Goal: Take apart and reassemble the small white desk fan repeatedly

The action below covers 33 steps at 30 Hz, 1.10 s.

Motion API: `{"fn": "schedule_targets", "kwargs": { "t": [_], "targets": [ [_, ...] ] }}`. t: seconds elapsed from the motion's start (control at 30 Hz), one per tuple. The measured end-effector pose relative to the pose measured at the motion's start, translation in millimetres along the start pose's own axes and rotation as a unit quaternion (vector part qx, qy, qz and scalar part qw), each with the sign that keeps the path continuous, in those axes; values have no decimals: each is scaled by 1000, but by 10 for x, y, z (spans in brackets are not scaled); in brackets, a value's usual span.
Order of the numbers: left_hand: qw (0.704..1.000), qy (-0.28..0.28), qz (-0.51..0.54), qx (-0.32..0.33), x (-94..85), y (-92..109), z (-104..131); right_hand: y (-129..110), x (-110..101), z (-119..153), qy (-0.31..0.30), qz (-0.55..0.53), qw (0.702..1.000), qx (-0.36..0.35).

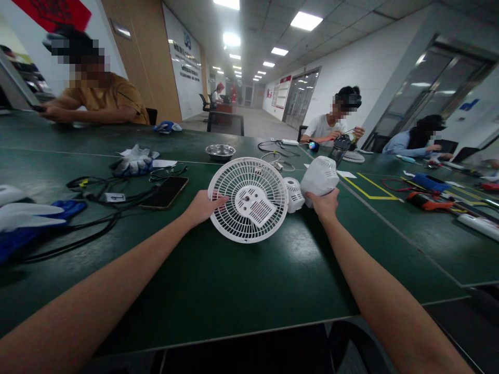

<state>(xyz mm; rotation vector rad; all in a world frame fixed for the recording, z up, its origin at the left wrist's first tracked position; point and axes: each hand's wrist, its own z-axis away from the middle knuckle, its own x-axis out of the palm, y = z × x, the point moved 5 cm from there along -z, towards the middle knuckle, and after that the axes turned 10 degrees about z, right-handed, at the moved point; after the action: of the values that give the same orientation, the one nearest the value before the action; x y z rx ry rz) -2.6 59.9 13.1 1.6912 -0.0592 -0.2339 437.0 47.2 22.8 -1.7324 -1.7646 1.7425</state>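
My left hand [205, 209] grips the left rim of a round white fan grille [249, 234], its fingers curled through the slats. The grille is tilted toward me, with a slotted plate at its centre. In my right hand [324, 205] is a white plastic housing [320, 176] with vent slots at its top, held from below and behind; some fingers are hidden by it. Between the two sits a smaller white slotted motor cover [294, 195], close against the grille's right edge. Whether it is joined to either part I cannot tell.
Left lie a phone [167, 192], black cables [113, 221] and blue-white gloves [39, 218]. A metal bowl [220, 151] stands behind the grille. Farther right are an orange-black tool [429, 201] and yellow tape [372, 196]. Several people sit around the green table [241, 291].
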Motion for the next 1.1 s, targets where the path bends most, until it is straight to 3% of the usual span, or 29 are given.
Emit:
{"fn": "schedule_targets", "kwargs": {
  "t": [0.2,0.47,0.6,0.8,1.1],
  "targets": [
    [1000,-6,-6,0,1,6,1,-75,-128,19,83,-25,996,3],
    [1000,-2,-12,-4,19,55,39,-503,-404,225,150,-103,976,-121],
    [1000,-2,-13,3,20,52,32,-646,-352,415,120,-104,977,-141],
    [1000,-6,-22,2,19,67,40,-680,-78,568,3,-38,990,-138],
    [1000,5,-15,1,32,79,51,-687,-40,591,-17,-53,985,-163]
  ]
}}
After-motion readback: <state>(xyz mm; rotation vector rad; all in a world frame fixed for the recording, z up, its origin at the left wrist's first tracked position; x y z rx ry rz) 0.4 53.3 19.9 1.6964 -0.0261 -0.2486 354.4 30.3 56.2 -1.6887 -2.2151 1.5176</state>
